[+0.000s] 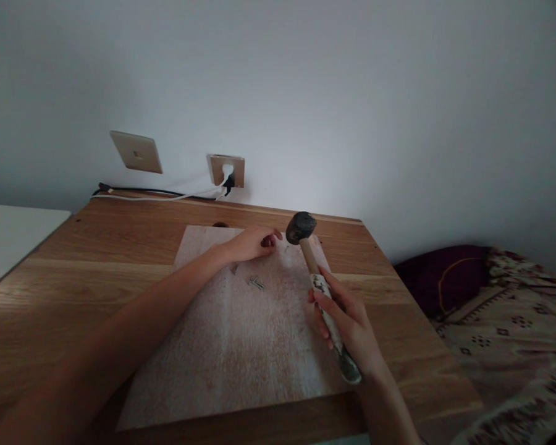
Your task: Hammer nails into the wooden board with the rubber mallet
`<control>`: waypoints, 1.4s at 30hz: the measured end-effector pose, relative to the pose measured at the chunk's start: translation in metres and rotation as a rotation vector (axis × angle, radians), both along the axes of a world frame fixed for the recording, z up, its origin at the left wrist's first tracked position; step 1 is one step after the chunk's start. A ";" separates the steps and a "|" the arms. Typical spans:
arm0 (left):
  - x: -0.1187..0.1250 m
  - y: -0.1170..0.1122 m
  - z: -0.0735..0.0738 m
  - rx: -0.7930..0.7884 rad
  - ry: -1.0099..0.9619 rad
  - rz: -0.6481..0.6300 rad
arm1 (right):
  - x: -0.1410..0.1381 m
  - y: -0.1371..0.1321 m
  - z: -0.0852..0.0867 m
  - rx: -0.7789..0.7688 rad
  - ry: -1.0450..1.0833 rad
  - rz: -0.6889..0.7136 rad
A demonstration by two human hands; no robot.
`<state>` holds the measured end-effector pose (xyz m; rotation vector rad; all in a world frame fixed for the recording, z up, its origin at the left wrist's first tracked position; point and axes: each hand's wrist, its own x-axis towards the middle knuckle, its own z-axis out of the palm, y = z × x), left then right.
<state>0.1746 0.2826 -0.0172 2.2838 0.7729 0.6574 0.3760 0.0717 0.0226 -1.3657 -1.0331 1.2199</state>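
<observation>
My right hand (347,315) is closed around the wrapped handle of a mallet (302,228). Its dark, blunt head is raised over the far right part of a pale wooden board (241,346). Toward the board's far side, my left hand (256,243) rests with its fingers curled inward; what they pinch, if anything, is too small or hidden to make out. A few small metal nails or screws (256,283) lie on the board just nearer than the left hand. A tiny dark speck shows on the board between the left fingertips and the mallet.
The board lies on a wooden table (393,334) against a white wall. Black and white cables (167,196) run along the back edge to a wall socket (227,171). Patterned cloth (509,334) is heaped at the right. A white surface (18,235) stands at the left.
</observation>
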 end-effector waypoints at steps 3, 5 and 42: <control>-0.001 0.001 -0.003 -0.047 -0.028 0.024 | -0.006 0.003 -0.005 0.003 0.009 0.023; 0.000 0.002 -0.004 -0.069 -0.040 0.031 | -0.009 0.003 -0.011 -0.010 -0.008 0.031; -0.016 -0.035 0.057 -0.083 0.534 -0.341 | -0.012 0.074 0.037 0.106 0.050 0.063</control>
